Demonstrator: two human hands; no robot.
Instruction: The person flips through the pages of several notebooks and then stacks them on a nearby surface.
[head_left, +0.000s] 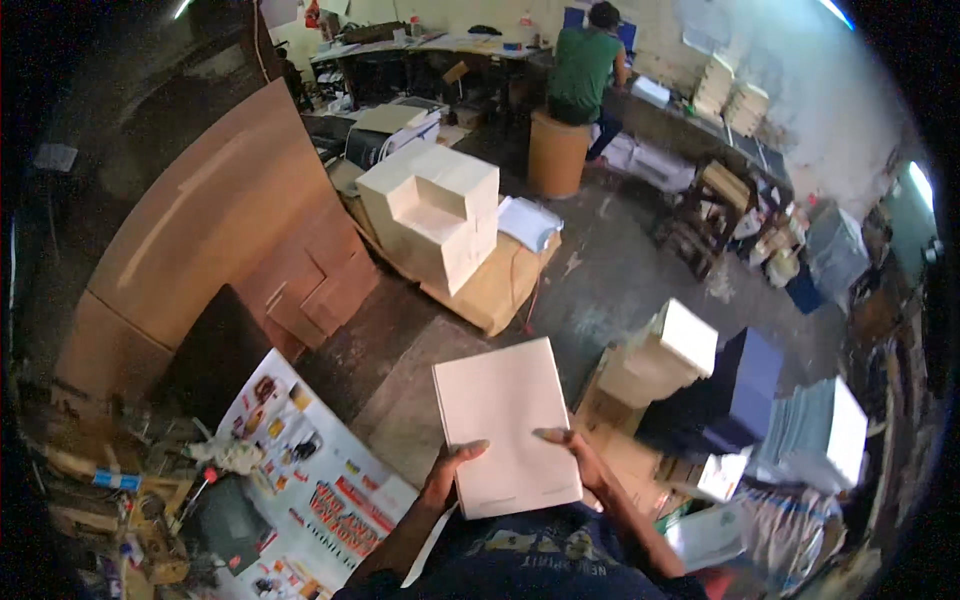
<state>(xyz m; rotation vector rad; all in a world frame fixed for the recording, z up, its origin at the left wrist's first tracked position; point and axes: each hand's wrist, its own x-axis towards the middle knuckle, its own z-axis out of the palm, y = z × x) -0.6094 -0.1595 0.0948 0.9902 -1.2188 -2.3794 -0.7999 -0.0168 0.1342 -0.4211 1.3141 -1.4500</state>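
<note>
A cream rectangular stack of paper (507, 405) is held in front of my body, its broad face turned up. My left hand (448, 474) grips its left edge, and my right hand (580, 458) grips the right edge. Both thumbs lie on the top face; the other fingers are mostly hidden at the sides and underneath. Farther ahead, a large block of cream paper stacks (430, 205) stands on brown cardboard (495, 305), with a notch in its top at the near left.
Cream stacks (688, 338), dark blue stacks (745, 385) and grey-blue stacks (845, 425) stand at the right. Brown boards (210, 200) lean at the left above a printed poster sheet (320, 470). A person in green (582, 75) sits on a brown drum (556, 155) by the far bench.
</note>
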